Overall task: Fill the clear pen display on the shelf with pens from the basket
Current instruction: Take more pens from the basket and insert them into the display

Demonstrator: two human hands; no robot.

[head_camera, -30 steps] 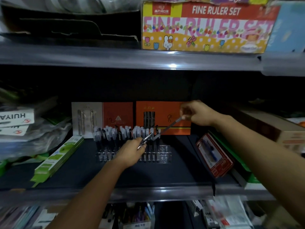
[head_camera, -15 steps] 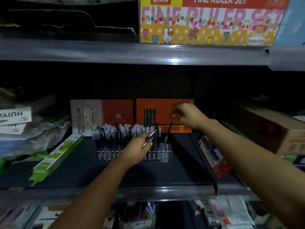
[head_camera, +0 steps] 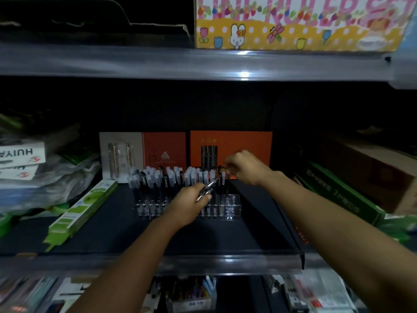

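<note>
Fingers [head_camera: 228,164] pinch pen [head_camera: 227,185] upright at display [head_camera: 232,205] right edge.

The right hand [head_camera: 244,169] has come down and left from its raised reach. Its pen [head_camera: 227,186], slanted 1 second ago, now stands upright in the clear display [head_camera: 232,203].

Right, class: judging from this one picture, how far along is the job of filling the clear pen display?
Done: most of the clear plastic pen display already holds capped pens, from its left end across.
In hand: the right hand is at the top of a dark pen standing near the right end; the left hand grips a few spare pens.
Left: some slots at the right end look empty.
</note>
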